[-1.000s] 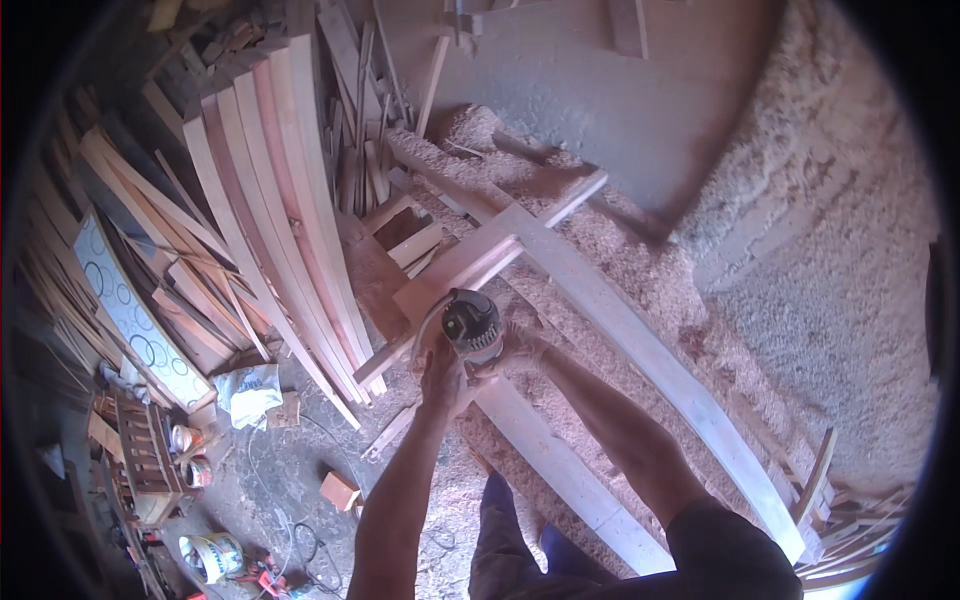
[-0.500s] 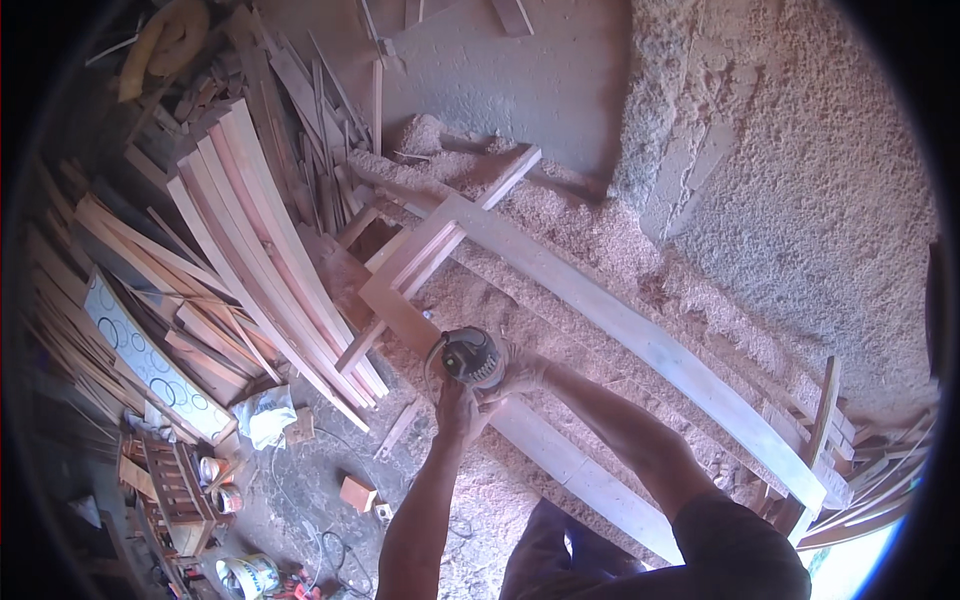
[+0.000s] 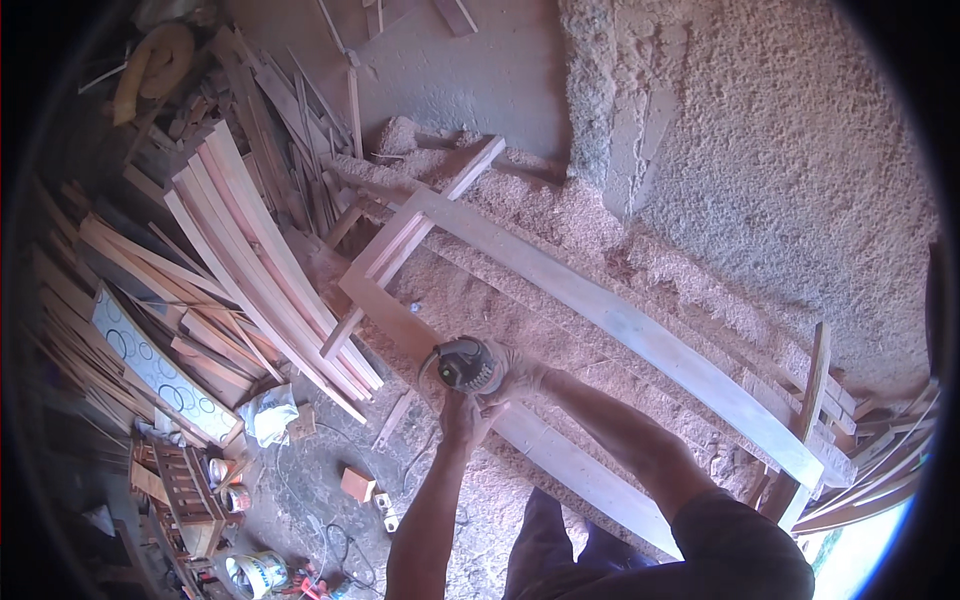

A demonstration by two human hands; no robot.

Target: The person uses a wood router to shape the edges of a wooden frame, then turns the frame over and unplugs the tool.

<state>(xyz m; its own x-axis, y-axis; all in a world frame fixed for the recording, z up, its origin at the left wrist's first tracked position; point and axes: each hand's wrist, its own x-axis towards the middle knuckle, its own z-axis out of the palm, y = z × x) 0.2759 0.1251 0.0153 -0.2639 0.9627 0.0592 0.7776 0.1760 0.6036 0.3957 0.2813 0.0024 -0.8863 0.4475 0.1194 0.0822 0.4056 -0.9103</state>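
A round, black-topped power tool, by its look a router [image 3: 466, 366], stands on the near rail [image 3: 585, 475] of a long wooden frame. My left hand [image 3: 462, 418] is closed on its near side. From the right, my right hand [image 3: 517, 374] wraps round its side, the fingers partly hidden behind the body. What the tool does to the wood beneath is out of sight. The frame's far rail [image 3: 600, 315] runs parallel, and a short end piece [image 3: 392, 250] joins the two at the left.
Crosswise timbers [image 3: 475, 168] support the frame over heaped wood shavings [image 3: 590, 225]. Long planks [image 3: 265, 260] lean in a stack at left, beside a patterned panel [image 3: 150, 365]. On the floor are a wooden block [image 3: 358, 485], a power strip [image 3: 386, 512], cords and a white bucket [image 3: 257, 574].
The view has shifted, so the wall and frame appear farther left. Both hands keep hold of the router, which sits slightly nearer the frame's right part than before.
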